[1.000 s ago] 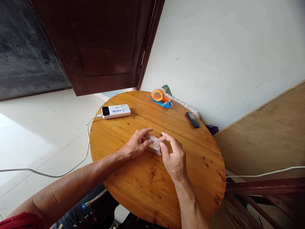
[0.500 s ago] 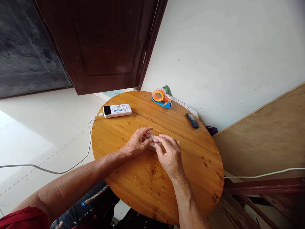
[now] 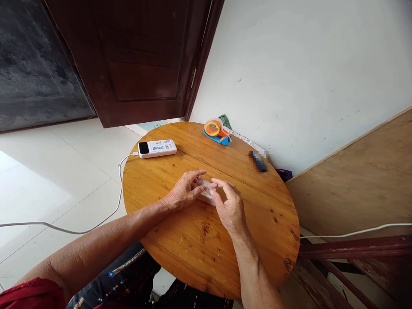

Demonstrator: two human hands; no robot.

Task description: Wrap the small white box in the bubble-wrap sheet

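Note:
A small whitish box (image 3: 207, 196) with a clear-looking top lies on the round wooden table (image 3: 206, 253), between my two hands. My left hand (image 3: 186, 189) grips its left end, thumb on the near top edge and fingers behind. On the other side, my right hand (image 3: 229, 205) has its thumb and fingertips at the box's right end. Fingers cover parts of both ends, so what lies inside cannot be made out.
Toward the back left lies a white power bank (image 3: 157, 148) with a white cable (image 3: 119, 189) running off the table. An orange and blue tape dispenser (image 3: 216, 131) stands at the back edge. A blurred dark object (image 3: 258, 161) lies near the right rim, beside the wall (image 3: 289, 77).
My right hand's fingers have shifted from the middle of the box's top toward its right end, uncovering more of the box. The left hand keeps its place.

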